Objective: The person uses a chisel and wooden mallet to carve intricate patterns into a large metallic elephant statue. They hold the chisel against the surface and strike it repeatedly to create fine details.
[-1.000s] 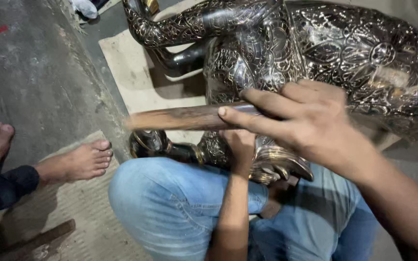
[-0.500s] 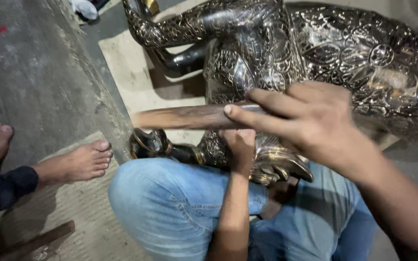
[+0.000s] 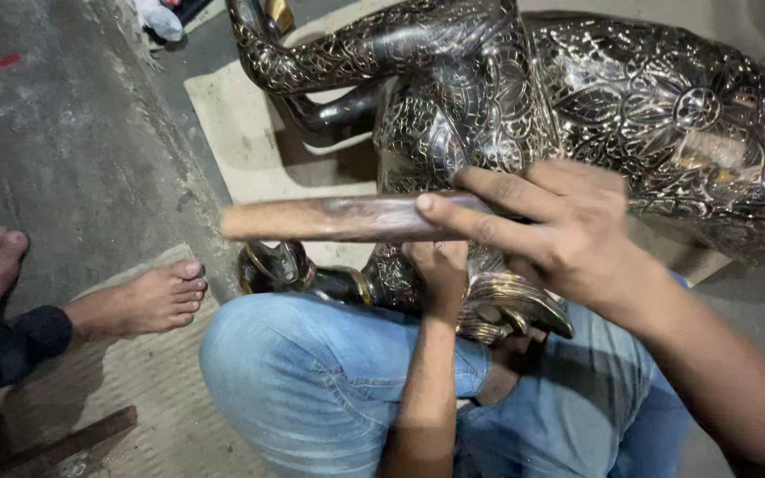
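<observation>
Two hands are engaged on a large engraved metal elephant figure (image 3: pixel 630 115), dark and polished, which stands on a pale mat (image 3: pixel 241 133) on the concrete floor (image 3: pixel 64 150), its trunk raised toward the upper left. The right hand (image 3: pixel 568 230) has its fingers (image 3: pixel 489 226) closed round one end of a wooden stick (image 3: pixel 338 219), held roughly level across the front of the figure; the index finger lies extended along the shaft. The left hand (image 3: pixel 440 270) rises from below between the blue-jeaned knees (image 3: pixel 312 381), fingers curled against the lower foreleg just above the banded foot (image 3: pixel 506 305); whether it grips a small tool there cannot be told. Two bare feet (image 3: pixel 148 296) of another person rest on the floor at left, well apart from the work. Judged risks: the stick is held at one end only, so a slip could bring it down on the left knuckles directly beneath; the polished surface offers a poor hold, and a skidding stroke could mar the engraving
</observation>
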